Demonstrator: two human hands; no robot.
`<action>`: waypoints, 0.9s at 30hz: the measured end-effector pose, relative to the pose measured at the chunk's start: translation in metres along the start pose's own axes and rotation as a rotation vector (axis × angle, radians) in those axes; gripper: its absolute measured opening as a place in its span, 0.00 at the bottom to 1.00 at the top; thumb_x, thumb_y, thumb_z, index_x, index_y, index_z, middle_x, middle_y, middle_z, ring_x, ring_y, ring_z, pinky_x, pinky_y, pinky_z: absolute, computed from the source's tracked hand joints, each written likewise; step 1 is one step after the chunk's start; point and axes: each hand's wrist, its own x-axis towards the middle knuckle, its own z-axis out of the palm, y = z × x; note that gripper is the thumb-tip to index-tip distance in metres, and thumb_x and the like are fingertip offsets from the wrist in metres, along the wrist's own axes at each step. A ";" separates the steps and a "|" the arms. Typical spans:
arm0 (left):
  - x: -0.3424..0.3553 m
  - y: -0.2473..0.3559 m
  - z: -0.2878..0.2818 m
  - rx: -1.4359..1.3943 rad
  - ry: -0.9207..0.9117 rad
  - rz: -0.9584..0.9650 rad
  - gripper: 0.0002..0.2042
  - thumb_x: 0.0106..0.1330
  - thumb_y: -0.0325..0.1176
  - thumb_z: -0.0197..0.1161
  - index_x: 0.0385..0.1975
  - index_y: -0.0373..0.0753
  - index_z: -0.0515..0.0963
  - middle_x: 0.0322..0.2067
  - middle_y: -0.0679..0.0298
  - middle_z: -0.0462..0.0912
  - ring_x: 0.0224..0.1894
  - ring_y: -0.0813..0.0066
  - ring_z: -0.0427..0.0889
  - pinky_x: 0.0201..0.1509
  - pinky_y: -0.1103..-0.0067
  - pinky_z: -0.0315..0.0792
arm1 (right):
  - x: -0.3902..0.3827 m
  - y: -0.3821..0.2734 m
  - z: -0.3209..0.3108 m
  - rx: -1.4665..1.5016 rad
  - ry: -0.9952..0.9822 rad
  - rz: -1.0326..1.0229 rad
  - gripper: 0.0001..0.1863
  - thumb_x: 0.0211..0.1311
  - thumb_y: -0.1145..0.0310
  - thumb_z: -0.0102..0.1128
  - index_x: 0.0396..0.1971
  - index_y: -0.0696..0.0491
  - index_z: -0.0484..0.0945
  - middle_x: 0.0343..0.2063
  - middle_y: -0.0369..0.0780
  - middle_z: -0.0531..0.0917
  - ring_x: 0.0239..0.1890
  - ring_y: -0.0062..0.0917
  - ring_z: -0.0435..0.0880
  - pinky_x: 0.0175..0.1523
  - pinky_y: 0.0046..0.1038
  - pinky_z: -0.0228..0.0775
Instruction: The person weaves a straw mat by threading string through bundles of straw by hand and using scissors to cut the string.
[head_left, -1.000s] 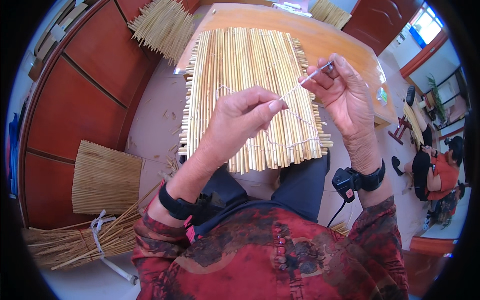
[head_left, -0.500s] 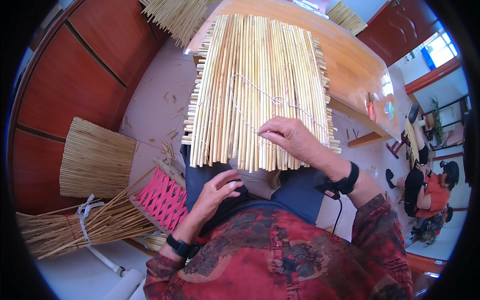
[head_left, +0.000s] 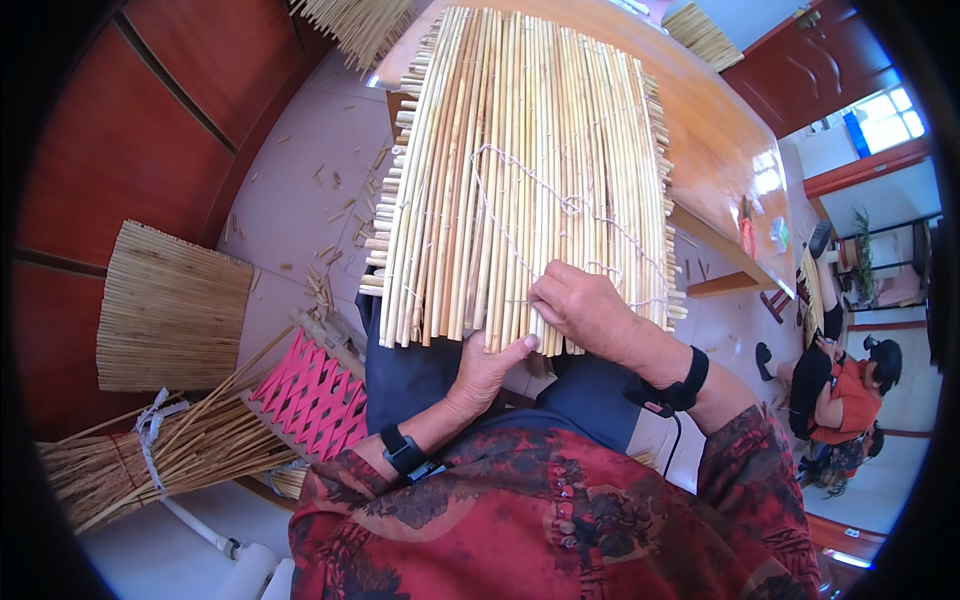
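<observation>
Pale tiled floor (head_left: 300,200), littered with short stalk offcuts; red-brown wooden panelling (head_left: 120,130) along the left side. A glossy wooden table (head_left: 720,150) runs from the far centre to the right.

Reed mat (head_left: 520,170): pale straight stalks laid side by side, far end resting on the table, near end hanging over the person's lap. White string (head_left: 520,215) loops loosely across the mat's upper face and trails toward the near right edge.

Right hand (head_left: 585,305): lies on top of the mat at its near edge, fingers curled down against the stalks, close to where the string ends. Cannot tell whether the string is pinched. Black band on this wrist.

Left hand (head_left: 490,370): under the mat's near edge, palm up, thumb pressed against the stalk ends, fingers hidden below. Black watch on this wrist.

Left of the lap: pink lattice-pattern object (head_left: 310,395) on the floor. Further left, a finished reed panel (head_left: 170,305) lying flat, and nearer, a tied bundle of loose stalks (head_left: 150,455).

Far right: another person in an orange top (head_left: 845,395), seated, well apart.
</observation>
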 end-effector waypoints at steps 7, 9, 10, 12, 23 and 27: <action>-0.002 -0.004 0.003 -0.069 0.074 0.013 0.08 0.55 0.31 0.60 0.31 0.34 0.73 0.24 0.70 0.73 0.26 0.86 0.70 0.31 0.88 0.65 | 0.010 0.003 -0.025 0.367 -0.248 0.180 0.06 0.50 0.70 0.56 0.24 0.56 0.71 0.26 0.38 0.72 0.30 0.26 0.74 0.37 0.25 0.66; -0.001 -0.006 0.002 -0.061 0.071 0.016 0.08 0.55 0.31 0.59 0.31 0.34 0.73 0.25 0.70 0.73 0.26 0.86 0.70 0.31 0.88 0.65 | 0.013 0.003 -0.020 0.633 -0.185 0.199 0.07 0.52 0.69 0.55 0.24 0.57 0.71 0.28 0.38 0.73 0.30 0.24 0.74 0.38 0.24 0.65; -0.001 -0.006 0.002 -0.048 0.064 0.018 0.08 0.55 0.31 0.59 0.32 0.34 0.73 0.25 0.70 0.73 0.26 0.86 0.70 0.31 0.88 0.65 | 0.014 0.002 -0.017 0.901 -0.112 0.218 0.07 0.54 0.69 0.54 0.24 0.57 0.71 0.29 0.37 0.73 0.31 0.21 0.74 0.39 0.22 0.65; 0.000 -0.009 -0.001 -0.027 0.039 0.022 0.09 0.56 0.32 0.59 0.32 0.34 0.73 0.25 0.71 0.73 0.26 0.86 0.69 0.31 0.88 0.65 | 0.015 -0.009 -0.014 1.078 -0.087 0.293 0.09 0.56 0.66 0.53 0.27 0.57 0.73 0.30 0.38 0.78 0.29 0.18 0.74 0.39 0.20 0.66; 0.004 -0.007 -0.003 0.001 0.010 0.059 0.07 0.56 0.27 0.57 0.34 0.35 0.72 0.29 0.71 0.71 0.29 0.87 0.68 0.31 0.88 0.63 | 0.020 -0.030 -0.002 1.332 -0.029 0.631 0.10 0.58 0.65 0.51 0.26 0.57 0.72 0.21 0.33 0.73 0.24 0.15 0.71 0.31 0.16 0.65; 0.004 -0.010 -0.006 -0.014 0.008 0.053 0.07 0.56 0.26 0.57 0.33 0.35 0.71 0.27 0.71 0.70 0.28 0.87 0.68 0.32 0.87 0.63 | 0.018 -0.033 -0.002 1.244 -0.034 0.587 0.09 0.58 0.66 0.51 0.26 0.58 0.71 0.21 0.33 0.73 0.24 0.14 0.71 0.31 0.16 0.65</action>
